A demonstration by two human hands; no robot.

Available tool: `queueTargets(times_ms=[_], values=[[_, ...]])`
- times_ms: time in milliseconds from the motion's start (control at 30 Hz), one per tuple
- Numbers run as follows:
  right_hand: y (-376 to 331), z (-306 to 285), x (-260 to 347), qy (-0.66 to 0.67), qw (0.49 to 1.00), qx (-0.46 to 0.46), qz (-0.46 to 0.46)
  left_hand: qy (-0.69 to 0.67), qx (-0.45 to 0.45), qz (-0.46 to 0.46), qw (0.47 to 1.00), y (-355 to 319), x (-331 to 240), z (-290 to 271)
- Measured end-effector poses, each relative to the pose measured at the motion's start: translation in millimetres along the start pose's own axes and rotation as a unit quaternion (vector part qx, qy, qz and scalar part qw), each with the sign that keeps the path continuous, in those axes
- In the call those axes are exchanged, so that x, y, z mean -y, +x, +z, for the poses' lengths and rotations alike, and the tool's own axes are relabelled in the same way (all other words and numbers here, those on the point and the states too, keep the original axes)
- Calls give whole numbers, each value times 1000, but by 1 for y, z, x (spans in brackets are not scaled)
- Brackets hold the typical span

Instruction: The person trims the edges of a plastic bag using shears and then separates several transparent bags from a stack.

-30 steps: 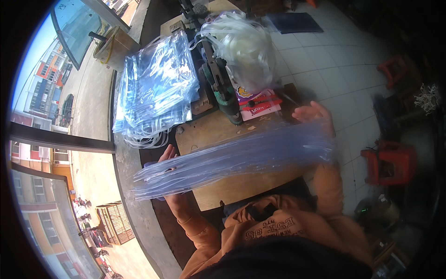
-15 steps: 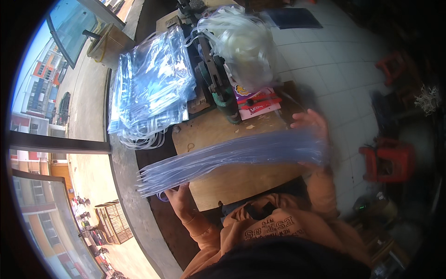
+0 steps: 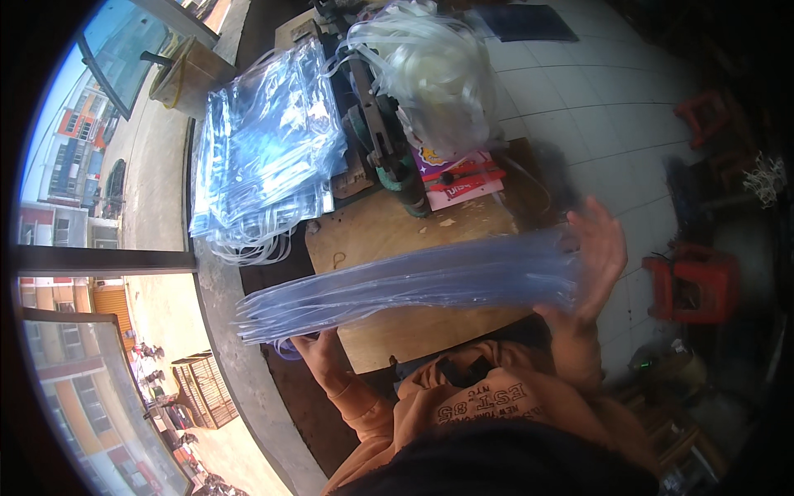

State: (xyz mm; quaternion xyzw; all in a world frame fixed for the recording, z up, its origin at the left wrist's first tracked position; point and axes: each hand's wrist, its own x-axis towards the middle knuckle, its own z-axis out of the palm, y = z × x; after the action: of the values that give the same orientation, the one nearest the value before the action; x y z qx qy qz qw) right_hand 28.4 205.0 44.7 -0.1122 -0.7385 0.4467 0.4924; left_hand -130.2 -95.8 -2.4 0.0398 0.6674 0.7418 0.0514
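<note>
A thick bundle of clear bluish plastic sheets or bags [image 3: 405, 281] lies crosswise above the wooden board, its edges fanned at the left end. Under that end, my left hand [image 3: 318, 347] grips the bundle from the near side, its fingers mostly hidden by plastic. At the opposite end my right hand [image 3: 602, 256] is open, fingers stretched out, palm facing the bundle's end; whether it touches is hard to tell. Beyond the bundle stands a dark green hand-press-like metal tool [image 3: 401, 178]. A glossy pile of clear plastic bags with white cords [image 3: 273, 149] lies at the far left.
A tangle of translucent strips [image 3: 430, 74] sits beyond a red-handled tool [image 3: 471, 178] on a pink-purple packet. The wooden board [image 3: 430, 339] spans my front. At left are a window ledge [image 3: 223, 322] and a bucket [image 3: 190, 78]; red stools [image 3: 695, 285] stand on the right.
My right hand has shifted right and come off the bundle's end, its fingers opening. The bundle's left end has dipped slightly while my left hand stays under it.
</note>
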Motion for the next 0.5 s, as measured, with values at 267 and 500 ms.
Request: queueTargets(times_ms=[267, 500], values=[[-10, -10, 28, -274, 949, 9, -156, -2, -16, 12, 1000, -2, 3, -1], [-21, -10, 29, -346, 924, -1, -166, 10, -21, 20, 1000, -3, 2, 1]])
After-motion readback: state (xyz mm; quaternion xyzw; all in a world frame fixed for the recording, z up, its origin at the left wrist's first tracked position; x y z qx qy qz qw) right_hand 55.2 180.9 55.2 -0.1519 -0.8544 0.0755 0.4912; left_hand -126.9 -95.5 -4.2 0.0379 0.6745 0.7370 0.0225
